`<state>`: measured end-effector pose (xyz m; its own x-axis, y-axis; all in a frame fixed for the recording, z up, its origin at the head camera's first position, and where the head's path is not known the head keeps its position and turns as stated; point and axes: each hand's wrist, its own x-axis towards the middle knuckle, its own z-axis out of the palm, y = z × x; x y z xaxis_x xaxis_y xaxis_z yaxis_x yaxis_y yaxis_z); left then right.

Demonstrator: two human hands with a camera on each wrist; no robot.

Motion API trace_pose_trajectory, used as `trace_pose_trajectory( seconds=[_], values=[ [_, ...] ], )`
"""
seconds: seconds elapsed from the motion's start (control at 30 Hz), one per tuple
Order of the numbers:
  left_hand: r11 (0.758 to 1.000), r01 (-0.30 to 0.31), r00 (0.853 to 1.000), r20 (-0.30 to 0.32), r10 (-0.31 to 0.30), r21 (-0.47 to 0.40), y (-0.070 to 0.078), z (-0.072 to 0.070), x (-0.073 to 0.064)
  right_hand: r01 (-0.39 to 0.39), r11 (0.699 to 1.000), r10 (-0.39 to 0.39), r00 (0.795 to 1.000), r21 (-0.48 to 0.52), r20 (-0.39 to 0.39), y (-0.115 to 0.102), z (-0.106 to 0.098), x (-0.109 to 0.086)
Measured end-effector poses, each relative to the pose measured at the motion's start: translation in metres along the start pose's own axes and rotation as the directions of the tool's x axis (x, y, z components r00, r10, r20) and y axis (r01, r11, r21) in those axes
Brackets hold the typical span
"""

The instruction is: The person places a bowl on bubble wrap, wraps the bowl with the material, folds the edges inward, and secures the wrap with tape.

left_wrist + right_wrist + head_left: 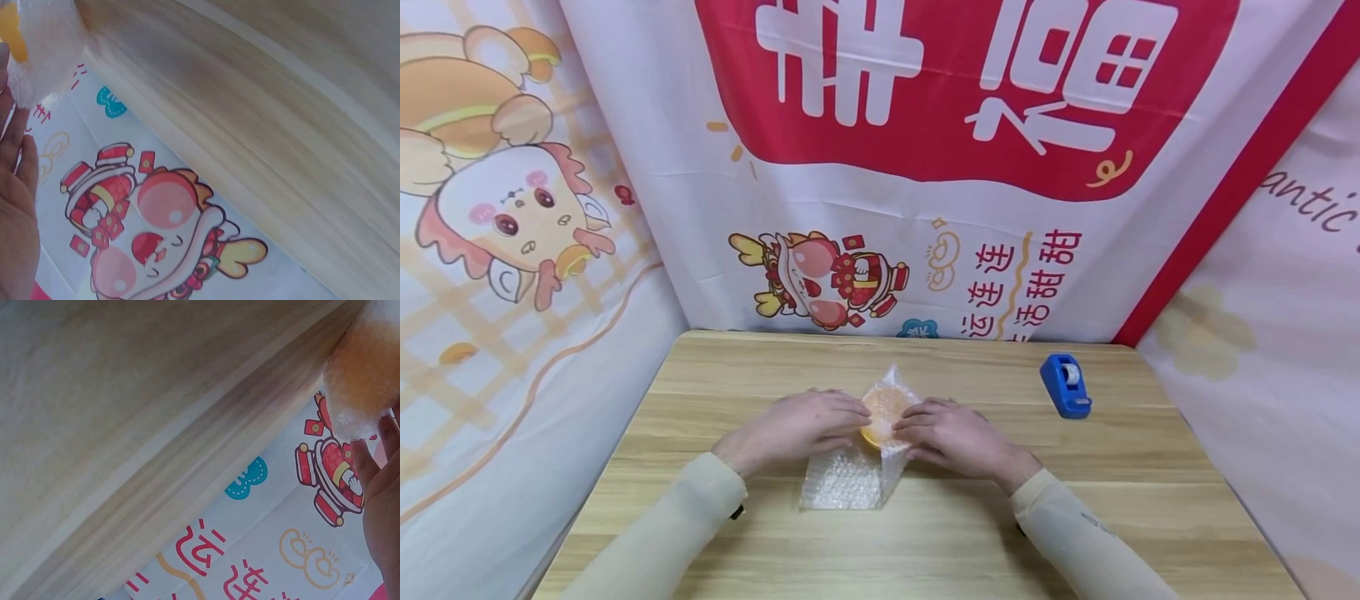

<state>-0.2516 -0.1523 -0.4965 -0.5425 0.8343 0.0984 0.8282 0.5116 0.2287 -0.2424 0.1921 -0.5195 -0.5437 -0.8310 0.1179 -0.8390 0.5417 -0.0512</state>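
A round yellow-orange object [872, 433], its exact kind hidden, lies partly covered by clear bubble wrap [842, 483] at mid-table. One corner of the wrap points toward the back, and a flat flap spreads to the front left. My left hand [808, 425] holds the object's left side, fingers above and thumb lower. From the other side my right hand [958, 437] pinches the folded wrap against the object. Both wrist views show only part of each hand, with the wrap [50, 50] at the left fingertips and the orange object [369, 369] showing through near the right fingers.
A blue tape dispenser [1066, 387] with a roll of tape stands at the back right of the wooden table [737, 550]. Printed cloth hangings [880, 200] rise behind the table and along both sides.
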Motion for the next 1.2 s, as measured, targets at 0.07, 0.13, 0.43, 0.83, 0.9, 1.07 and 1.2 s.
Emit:
trace_pose_trajectory(
  seconds=[0.07,0.13,0.43,0.83,0.9,1.07,1.2],
  values=[
    [0.999,-0.030,0.999,-0.025,0.031,0.030,0.000,-0.004,-0.009,-0.003,1.000,0.003,1.000,0.001,0.004,0.000,0.000,0.000],
    [0.994,-0.081,0.995,-0.058,0.085,0.076,-0.001,-0.007,-0.017,-0.003,1.000,0.003,1.000,0.002,0.004,-0.001,-0.001,0.001],
    [0.899,-0.284,0.953,-0.005,0.303,0.333,-0.003,-0.006,-0.044,0.023,1.000,-0.023,0.999,-0.019,-0.026,0.000,0.000,0.001],
    [0.761,-0.424,0.899,0.131,0.417,0.490,0.009,0.000,-0.051,0.038,0.999,-0.039,0.998,-0.034,-0.041,-0.002,0.001,0.003],
    [0.787,-0.419,0.904,0.123,0.411,0.453,0.010,0.001,-0.050,0.042,0.998,-0.044,0.998,-0.041,-0.046,-0.002,0.002,0.003],
    [0.848,-0.383,0.920,0.071,0.385,0.366,0.014,0.000,-0.042,0.039,0.998,-0.041,0.999,-0.052,-0.032,-0.002,0.003,0.003],
    [0.901,-0.346,0.932,-0.016,0.363,0.261,0.016,-0.001,-0.035,0.042,0.997,-0.045,0.998,-0.062,-0.035,-0.002,0.003,0.003]
  ],
)
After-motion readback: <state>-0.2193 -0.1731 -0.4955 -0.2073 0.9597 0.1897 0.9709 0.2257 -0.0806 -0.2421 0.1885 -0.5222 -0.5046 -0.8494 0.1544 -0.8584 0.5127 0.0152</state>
